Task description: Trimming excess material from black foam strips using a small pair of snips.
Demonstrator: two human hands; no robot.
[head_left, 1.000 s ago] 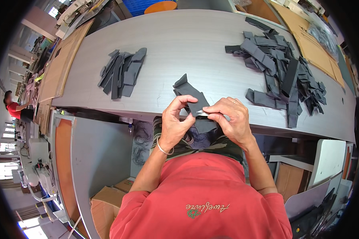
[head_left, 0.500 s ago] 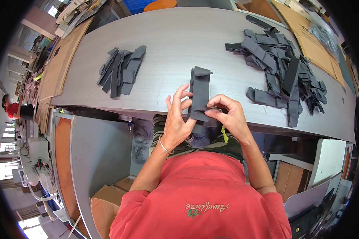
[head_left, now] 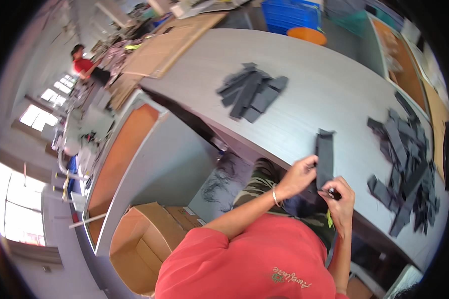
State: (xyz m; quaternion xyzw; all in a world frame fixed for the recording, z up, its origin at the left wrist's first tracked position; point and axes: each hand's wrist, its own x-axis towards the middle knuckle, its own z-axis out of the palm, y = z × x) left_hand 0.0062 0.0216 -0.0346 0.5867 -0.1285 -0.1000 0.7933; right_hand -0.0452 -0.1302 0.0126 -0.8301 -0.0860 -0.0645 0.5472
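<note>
A dark grey fabric strip [head_left: 325, 155], folded over at its top end, is held up at the table's front edge. My left hand [head_left: 299, 178] grips its left side, fingers and thumb closed on it. At the strip's lower end, my right hand [head_left: 339, 197] is closed in a pinch around something small and dark that I cannot make out. Below that hand hangs a yellow-green ribbon [head_left: 330, 218]. To the left on the table lies a small pile of similar strips [head_left: 252, 92]; a larger, tangled heap [head_left: 409, 164] is at the right.
The grey table [head_left: 304, 65] spans the space ahead. A flat cardboard sheet [head_left: 159, 47] lies along its left end. An open cardboard box [head_left: 139, 244] stands on the floor at my left. Beyond the table are a blue crate [head_left: 289, 17] and an orange stool [head_left: 307, 35]. A person [head_left: 87, 65] is far left.
The view has swung left, so the table and both hands appear farther right. The strip stays in my left hand, and the right hand remains pinched at its lower end.
</note>
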